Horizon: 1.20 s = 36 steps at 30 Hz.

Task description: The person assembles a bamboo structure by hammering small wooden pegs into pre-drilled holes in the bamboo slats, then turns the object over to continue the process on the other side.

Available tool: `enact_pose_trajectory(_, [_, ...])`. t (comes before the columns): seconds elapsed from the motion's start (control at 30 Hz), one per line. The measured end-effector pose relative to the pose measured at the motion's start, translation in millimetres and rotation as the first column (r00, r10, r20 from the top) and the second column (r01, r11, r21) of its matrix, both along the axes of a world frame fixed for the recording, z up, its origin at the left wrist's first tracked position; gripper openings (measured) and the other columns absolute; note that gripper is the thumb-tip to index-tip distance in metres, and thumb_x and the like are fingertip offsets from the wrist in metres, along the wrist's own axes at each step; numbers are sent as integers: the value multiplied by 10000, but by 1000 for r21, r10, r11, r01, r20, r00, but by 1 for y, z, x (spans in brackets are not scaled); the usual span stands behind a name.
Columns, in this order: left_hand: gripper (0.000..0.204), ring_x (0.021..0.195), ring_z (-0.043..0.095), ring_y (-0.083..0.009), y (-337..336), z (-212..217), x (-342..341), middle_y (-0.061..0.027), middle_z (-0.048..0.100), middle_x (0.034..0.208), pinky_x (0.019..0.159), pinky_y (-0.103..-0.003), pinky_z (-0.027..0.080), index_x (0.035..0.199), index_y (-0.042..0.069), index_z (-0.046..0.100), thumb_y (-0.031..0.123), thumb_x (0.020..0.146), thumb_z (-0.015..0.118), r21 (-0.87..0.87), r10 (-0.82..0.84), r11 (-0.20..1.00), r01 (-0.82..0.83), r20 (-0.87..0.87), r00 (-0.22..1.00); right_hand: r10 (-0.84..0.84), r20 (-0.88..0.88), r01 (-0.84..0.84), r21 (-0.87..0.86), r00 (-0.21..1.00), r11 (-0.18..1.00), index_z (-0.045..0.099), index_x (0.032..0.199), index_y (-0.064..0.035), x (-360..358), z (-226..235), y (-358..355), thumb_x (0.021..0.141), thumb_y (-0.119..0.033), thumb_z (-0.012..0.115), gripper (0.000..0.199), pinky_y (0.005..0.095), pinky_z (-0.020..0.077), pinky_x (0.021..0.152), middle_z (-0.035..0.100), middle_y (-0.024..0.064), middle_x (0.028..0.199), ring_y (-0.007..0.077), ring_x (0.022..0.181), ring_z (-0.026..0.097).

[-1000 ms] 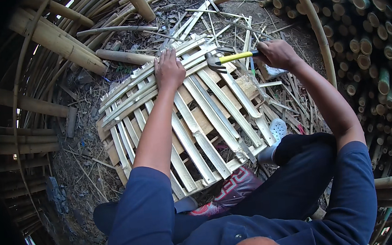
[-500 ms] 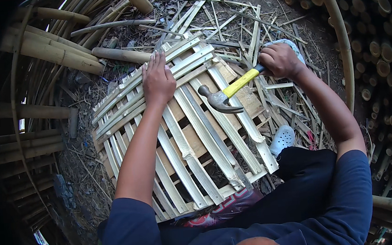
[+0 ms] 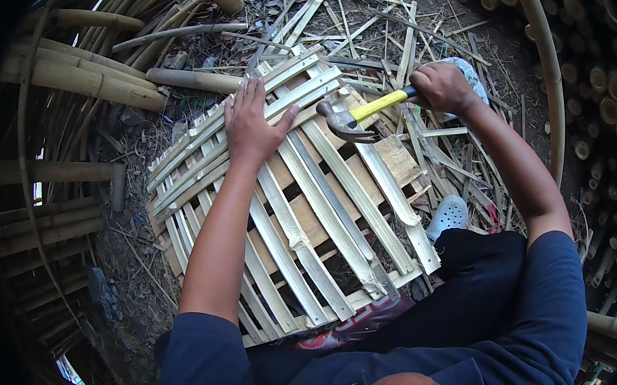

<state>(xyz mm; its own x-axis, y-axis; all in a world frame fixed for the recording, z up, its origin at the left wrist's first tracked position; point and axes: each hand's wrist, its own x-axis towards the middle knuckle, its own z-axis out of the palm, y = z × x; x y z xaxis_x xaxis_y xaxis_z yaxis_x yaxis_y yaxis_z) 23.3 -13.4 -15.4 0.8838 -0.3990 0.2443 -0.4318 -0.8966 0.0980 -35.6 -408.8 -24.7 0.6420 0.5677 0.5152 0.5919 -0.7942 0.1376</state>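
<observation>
A panel of split bamboo slats (image 3: pixel 315 265) lies in front of me, its long slats crossed by several strips at the far end. My left hand (image 3: pixel 253 124) rests flat on those cross strips, fingers stretched and thumb spread to the right. In my right hand (image 3: pixel 443 89) is a claw hammer (image 3: pixel 378 106) with a yellow and dark handle. Its head hangs over the right part of the panel, near the ends of the cross strips, with the claw toward me. Whether the head touches the bamboo I cannot tell. Wooden boards (image 3: pixel 387 171) show beneath the slats.
Loose bamboo offcuts (image 3: pixel 406 52) litter the ground beyond and right of the panel. Cut bamboo poles (image 3: pixel 592 80) are stacked at the right, behind a curved upright pole (image 3: pixel 545 62). Thick bamboo poles (image 3: pixel 85 76) jut in from the left. My pale clog (image 3: pixel 448 217) stands beside the panel's right edge.
The hammer has moved up and slightly right, its handle now nearer level. My left thumb has spread away from the fingers, while the palm stays on the strips.
</observation>
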Motion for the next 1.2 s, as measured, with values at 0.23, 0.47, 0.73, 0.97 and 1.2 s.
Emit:
enact_pose_trajectory(0.23, [923, 1495, 386, -334, -1, -2, 1, -197, 455, 1579, 1239, -530, 226, 1530, 3, 447, 627, 884, 657, -3, -2, 1000, 2, 14, 1000, -24, -52, 19, -88, 998, 996, 536, 820, -121, -3, -8, -2, 869, -498, 722, 423, 386, 495, 529, 552, 27, 676, 229, 595, 636])
enact_pose_trajectory(0.47, [916, 1486, 397, -340, -1, 1, 1, -196, 465, 1571, 1234, -520, 240, 1526, -4, 448, 620, 889, 656, 1, -7, 1000, 7, 16, 1000, -101, -52, 97, -72, 993, 993, 539, 829, -118, -8, -9, 0, 882, -493, 715, 418, 389, 507, 538, 562, 31, 681, 230, 588, 625])
enact_pose_trajectory(0.73, [911, 1478, 405, -343, -1, -3, 0, -201, 466, 1569, 1235, -514, 243, 1525, -5, 449, 621, 895, 651, 11, -15, 1000, 14, 26, 1000, -55, -71, 51, -56, 996, 997, 533, 843, -116, -11, -10, -2, 905, -502, 698, 424, 389, 505, 528, 573, 33, 685, 236, 579, 624])
enact_pose_trajectory(0.97, [903, 1473, 411, -340, 0, 0, 3, -202, 475, 1560, 1233, -512, 247, 1520, 3, 459, 629, 896, 647, 9, -14, 1000, 14, 28, 999, -57, -143, 60, 14, 988, 998, 543, 822, -106, -11, -6, 5, 962, -481, 657, 416, 404, 476, 492, 578, 60, 650, 259, 535, 603])
enact_pose_trajectory(1.2, [979, 1490, 391, -311, 0, 3, -4, -180, 465, 1571, 1233, -517, 243, 1526, 26, 460, 704, 849, 662, 22, 18, 1000, -18, -3, 1000, -189, -181, 207, 89, 965, 974, 559, 809, -92, -41, 35, 19, 962, -469, 679, 423, 410, 472, 479, 582, 61, 586, 256, 488, 604])
